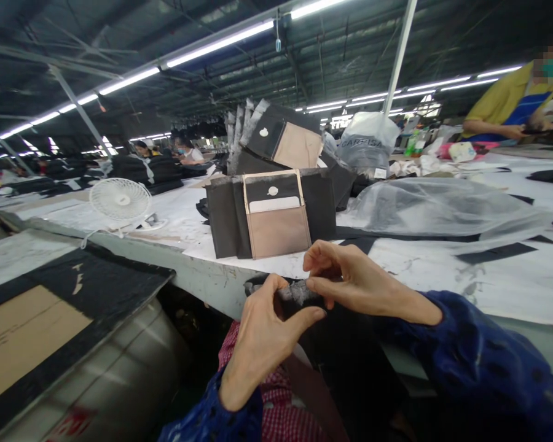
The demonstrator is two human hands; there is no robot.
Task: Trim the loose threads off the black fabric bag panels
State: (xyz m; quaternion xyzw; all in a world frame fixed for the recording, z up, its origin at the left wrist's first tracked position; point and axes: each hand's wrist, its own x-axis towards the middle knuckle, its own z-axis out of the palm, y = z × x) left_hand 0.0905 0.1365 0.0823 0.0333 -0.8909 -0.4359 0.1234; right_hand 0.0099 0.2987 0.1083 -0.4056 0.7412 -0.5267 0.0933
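My left hand [262, 331] is closed around a black fabric piece [299, 294], its thumb stretched along the near side. The edge of this piece is grey and fuzzy, and dark cloth hangs below it over my lap. My right hand [352, 279] pinches the same edge between thumb and curled fingers, close to the left hand. Just beyond the hands, a black panel with a beige pocket [280, 230] stands upright on the table. A round white spot shows above its pocket. Similar black and beige panels [295, 141] are piled behind it.
A small white fan [120, 201] stands to the left on the white table [424, 276]. Clear plastic sheeting [433, 205] and a printed bag [368, 138] lie to the right. A black-covered drum [133, 270] is at lower left. A person in yellow [500, 101] works at far right.
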